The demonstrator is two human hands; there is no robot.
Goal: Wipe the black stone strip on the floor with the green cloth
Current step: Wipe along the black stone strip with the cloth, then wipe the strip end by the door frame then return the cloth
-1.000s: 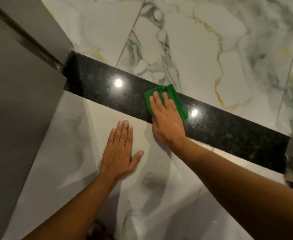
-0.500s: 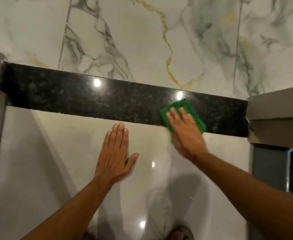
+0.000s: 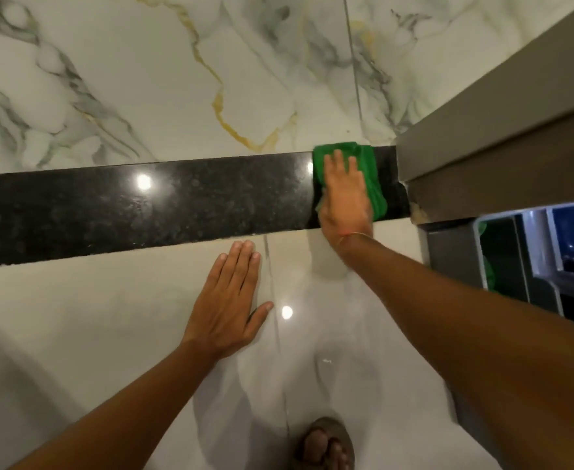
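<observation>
I am pressing the soft, limp green cloth flat under my right hand, fingers together, at the black stone strip's right end, left hand splayed on the tile.

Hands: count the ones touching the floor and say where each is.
2. The left hand lies flat on the pale tile just below the black stone strip; the right hand presses the green cloth near its right end.

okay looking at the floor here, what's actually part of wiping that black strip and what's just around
Part of the job:
green cloth
black stone strip
right hand, flat on the cloth
left hand, flat on the pale tile

Just around:
veined marble tiles
grey door frame
sandalled foot
</observation>
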